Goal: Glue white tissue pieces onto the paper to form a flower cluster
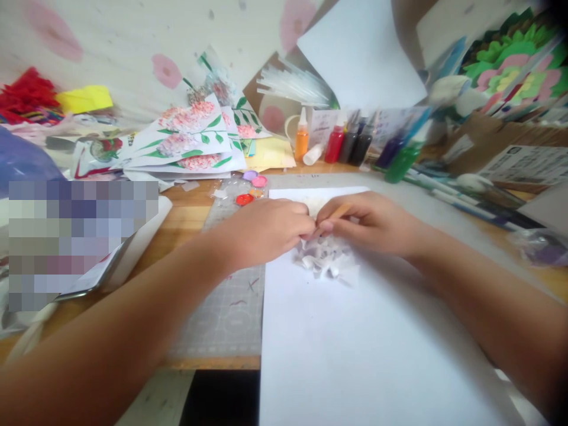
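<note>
A large white sheet of paper (310,343) lies before me, with a cluster of crumpled white paper pieces (331,260) stuck or resting near its top. My right hand (377,222) is closed around a thin tan stick (341,211), possibly a wooden one, its tip hidden at the fingertips. My left hand (275,228) is closed in a pinch, its fingertips meeting those of the right hand just above the cluster. Whatever the left fingers hold is hidden. Beneath the sheet, a grey cutting mat (222,319) covers part of the wooden table.
Bottles of orange (302,142), red (333,142) and green paint (402,160) stand behind with dark ones. Small paint-coloured dishes (245,199) sit left of the sheet. Painted flower sheets (186,139) lie at back left, a cardboard box (497,148) at right, a pixelated device at left.
</note>
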Demonstrator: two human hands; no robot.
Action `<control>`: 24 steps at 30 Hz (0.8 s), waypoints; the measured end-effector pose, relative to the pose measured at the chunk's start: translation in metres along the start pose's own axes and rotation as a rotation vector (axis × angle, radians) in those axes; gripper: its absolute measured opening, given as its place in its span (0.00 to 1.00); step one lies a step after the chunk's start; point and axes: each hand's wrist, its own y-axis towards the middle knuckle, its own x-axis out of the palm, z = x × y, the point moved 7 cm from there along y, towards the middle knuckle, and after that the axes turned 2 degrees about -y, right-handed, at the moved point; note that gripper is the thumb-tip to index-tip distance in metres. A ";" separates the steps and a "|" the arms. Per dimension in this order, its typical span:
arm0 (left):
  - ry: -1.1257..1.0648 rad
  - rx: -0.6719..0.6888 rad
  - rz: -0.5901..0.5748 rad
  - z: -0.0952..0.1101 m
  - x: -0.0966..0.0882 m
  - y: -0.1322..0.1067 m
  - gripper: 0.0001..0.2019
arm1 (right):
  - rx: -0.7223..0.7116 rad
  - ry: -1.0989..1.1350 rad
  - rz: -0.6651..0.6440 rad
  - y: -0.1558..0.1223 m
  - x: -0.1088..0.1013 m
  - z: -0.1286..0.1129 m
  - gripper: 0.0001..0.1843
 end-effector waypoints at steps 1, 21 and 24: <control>0.013 -0.003 0.005 0.000 0.000 0.000 0.08 | -0.006 -0.013 0.002 0.000 0.000 0.000 0.08; -0.019 -0.029 -0.023 -0.005 0.006 0.000 0.07 | 0.002 -0.156 -0.048 0.002 0.003 -0.003 0.07; -0.045 -0.036 -0.036 -0.006 0.008 0.000 0.08 | 0.005 -0.159 -0.051 0.001 0.004 -0.003 0.07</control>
